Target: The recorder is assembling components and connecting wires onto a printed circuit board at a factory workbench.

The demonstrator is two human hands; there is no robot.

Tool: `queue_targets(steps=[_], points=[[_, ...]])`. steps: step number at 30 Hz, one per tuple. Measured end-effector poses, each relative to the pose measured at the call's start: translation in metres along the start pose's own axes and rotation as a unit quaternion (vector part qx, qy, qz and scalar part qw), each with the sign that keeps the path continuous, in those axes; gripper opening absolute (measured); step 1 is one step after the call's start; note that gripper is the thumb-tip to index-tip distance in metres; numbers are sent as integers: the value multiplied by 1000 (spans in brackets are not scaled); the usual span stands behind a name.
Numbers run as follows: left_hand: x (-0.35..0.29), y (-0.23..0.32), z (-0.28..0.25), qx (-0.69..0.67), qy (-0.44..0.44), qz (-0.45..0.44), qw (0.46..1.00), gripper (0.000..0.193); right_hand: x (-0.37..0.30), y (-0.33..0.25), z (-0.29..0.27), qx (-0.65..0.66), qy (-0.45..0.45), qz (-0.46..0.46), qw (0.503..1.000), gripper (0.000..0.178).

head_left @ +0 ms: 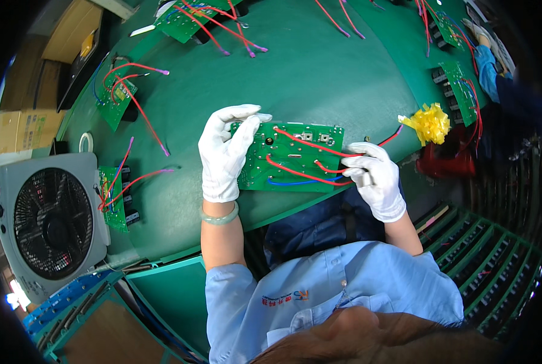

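One green board (283, 147) | red, blue wires (326, 150) | left grip (225, 155) pinches board | right grip (377, 182), wires

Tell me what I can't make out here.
Head view:
Board, back face: turned away from the camera.
Red wires, right stretch: hidden by the right hand.
Blue wire, right end: hidden by the same hand.
Far board, top: cut off by the upper edge.

I see red lettering (277, 299) and a logo (301, 295) on the blue shirt (328, 273), six o'clock; blurred marks on the cardboard box (29, 134), near nine.
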State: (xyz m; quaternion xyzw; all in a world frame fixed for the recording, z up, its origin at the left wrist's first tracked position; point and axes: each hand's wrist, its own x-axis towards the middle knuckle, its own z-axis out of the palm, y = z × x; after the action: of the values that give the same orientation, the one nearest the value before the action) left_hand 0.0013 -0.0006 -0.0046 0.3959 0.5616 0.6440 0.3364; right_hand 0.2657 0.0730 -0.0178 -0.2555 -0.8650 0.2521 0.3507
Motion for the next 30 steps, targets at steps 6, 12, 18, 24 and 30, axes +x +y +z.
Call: queue_targets(steps=[6,12,18,24,30], points=[[3,2,6,-35,0,-11,999,19,-22,30,-8,319,264,301,859,14],[1,3,3,-15,1,-18,1000,18,-19,23,-16,230,2,275,933,28],[1,4,2,-19,3,-5,1000,18,6,-7,-42,59,-49,82,994,39],[0,7,3,30,-10,10,999,18,11,-17,-34,-152,-95,-90,980,38],[-2,7,0,46,-19,15,999,19,15,-13,-31,-141,-64,-91,984,26]])
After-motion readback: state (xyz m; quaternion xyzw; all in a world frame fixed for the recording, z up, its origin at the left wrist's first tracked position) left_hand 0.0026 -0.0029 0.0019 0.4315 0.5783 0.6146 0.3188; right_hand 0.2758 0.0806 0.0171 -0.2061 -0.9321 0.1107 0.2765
